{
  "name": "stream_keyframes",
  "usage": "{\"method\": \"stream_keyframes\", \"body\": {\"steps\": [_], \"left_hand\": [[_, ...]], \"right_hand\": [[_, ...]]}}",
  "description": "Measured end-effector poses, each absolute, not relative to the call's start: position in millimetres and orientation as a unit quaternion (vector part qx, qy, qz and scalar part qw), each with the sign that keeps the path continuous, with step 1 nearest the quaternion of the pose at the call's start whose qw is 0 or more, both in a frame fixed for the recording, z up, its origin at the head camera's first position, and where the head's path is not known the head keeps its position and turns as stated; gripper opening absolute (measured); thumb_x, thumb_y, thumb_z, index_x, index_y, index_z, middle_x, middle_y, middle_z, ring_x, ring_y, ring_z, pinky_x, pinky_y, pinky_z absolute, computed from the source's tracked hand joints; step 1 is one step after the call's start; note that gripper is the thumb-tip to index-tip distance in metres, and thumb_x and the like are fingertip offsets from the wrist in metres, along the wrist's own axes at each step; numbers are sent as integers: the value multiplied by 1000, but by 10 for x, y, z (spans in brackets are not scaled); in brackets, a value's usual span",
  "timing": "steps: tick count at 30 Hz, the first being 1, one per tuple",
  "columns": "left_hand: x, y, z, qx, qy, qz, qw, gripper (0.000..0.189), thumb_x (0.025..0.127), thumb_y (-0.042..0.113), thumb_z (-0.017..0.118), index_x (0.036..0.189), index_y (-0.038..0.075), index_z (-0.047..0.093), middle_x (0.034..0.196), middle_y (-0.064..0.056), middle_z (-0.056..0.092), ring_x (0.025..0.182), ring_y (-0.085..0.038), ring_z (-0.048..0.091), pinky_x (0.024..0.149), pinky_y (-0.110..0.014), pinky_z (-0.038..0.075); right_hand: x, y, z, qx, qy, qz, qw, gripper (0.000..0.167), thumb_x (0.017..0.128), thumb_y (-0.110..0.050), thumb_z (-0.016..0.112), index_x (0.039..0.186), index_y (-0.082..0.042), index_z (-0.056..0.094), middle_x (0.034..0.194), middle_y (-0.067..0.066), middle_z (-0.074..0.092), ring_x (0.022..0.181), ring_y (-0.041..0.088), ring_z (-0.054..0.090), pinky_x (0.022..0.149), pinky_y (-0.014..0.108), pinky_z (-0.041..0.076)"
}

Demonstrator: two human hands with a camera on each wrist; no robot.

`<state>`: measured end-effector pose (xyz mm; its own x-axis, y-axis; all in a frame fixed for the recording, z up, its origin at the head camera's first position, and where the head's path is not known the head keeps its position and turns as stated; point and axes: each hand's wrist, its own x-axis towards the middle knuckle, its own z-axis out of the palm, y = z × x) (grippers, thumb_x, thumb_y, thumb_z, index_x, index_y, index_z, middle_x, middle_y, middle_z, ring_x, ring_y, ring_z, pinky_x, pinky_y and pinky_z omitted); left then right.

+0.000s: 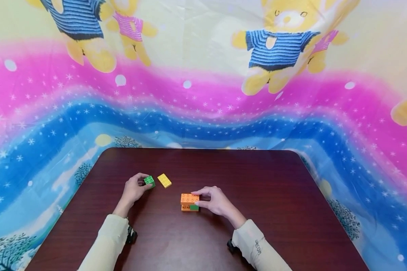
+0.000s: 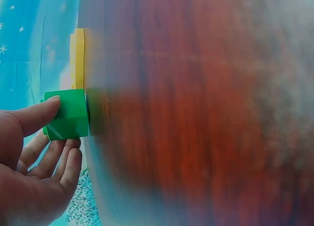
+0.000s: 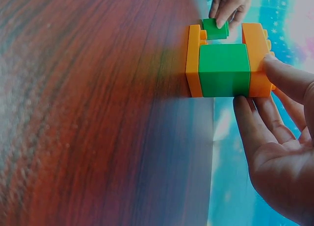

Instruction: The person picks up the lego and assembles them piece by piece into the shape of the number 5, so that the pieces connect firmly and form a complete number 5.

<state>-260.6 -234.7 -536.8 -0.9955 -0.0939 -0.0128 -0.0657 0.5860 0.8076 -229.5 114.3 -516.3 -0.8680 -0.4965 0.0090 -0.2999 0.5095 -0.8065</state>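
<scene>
At the left of the table, my left hand [image 1: 133, 189] pinches a green building block [image 2: 67, 114] between thumb and fingers, its studs facing up. Just right of it a flat yellow block [image 1: 164, 180] lies on the table. Nearer the middle stands a small stack: a flat orange block at the bottom [image 3: 193, 64], a green block [image 3: 223, 71] at its right end, and a thicker orange block [image 1: 187, 198] across the top. A gap shows under the top block's left part. My right hand [image 1: 218, 200] grips the stack's right end, thumb on the top orange block.
The dark brown table [image 1: 257, 169] has rounded far corners. A patterned cloth [image 1: 203, 94] with bears and snowflakes hangs behind and beside it. Black wrist devices [image 1: 131, 235] sit under both sleeves.
</scene>
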Motion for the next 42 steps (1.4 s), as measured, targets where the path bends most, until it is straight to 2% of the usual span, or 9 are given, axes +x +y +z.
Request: {"method": "stream_keyframes", "body": {"steps": [10, 18, 31, 38, 42], "left_hand": [[-2570, -2338, -5328, 40, -894, -444, 36, 41, 95, 13, 76, 133, 3, 63, 129, -25, 65, 120, -42, 63, 100, -54, 53], [-2426, -2264, -5244, 5, -907, -417, 67, 40, 94, 15, 78, 130, 5, 65, 128, -23, 65, 114, -41, 66, 96, -54, 56], [-2274, -1965, -5045, -72, -891, -437, 97, 40, 92, 13, 80, 130, 10, 67, 122, -13, 66, 113, -34, 66, 97, -53, 56], [-2187, -1803, -4926, -101, -882, -449, 102, 40, 91, 15, 81, 128, 14, 68, 118, -6, 67, 110, -29, 66, 96, -52, 56], [-2135, -1700, -4885, -122, -876, -456, 99, 39, 91, 16, 81, 128, 16, 68, 116, -3, 67, 107, -23, 66, 93, -44, 58]], "right_hand": [[-2292, 1134, -5168, -223, 858, -448, 115, 39, 92, -18, 80, 130, -25, 74, 127, 3, 72, 119, 24, 68, 102, 44, 56], [-2264, 1108, -5202, -223, 854, -454, 122, 39, 92, -19, 80, 131, -22, 74, 129, 4, 71, 119, 26, 68, 101, 44, 57], [-2280, 1133, -5199, -217, 853, -460, 117, 37, 92, -18, 79, 128, -26, 75, 129, 2, 71, 119, 23, 68, 101, 43, 56], [-2280, 1132, -5191, -219, 853, -459, 115, 37, 92, -17, 79, 129, -24, 75, 129, 3, 71, 120, 25, 67, 102, 44, 56], [-2279, 1133, -5179, -219, 852, -461, 114, 37, 92, -17, 80, 128, -23, 75, 128, 3, 71, 119, 24, 68, 101, 43, 56]]}}
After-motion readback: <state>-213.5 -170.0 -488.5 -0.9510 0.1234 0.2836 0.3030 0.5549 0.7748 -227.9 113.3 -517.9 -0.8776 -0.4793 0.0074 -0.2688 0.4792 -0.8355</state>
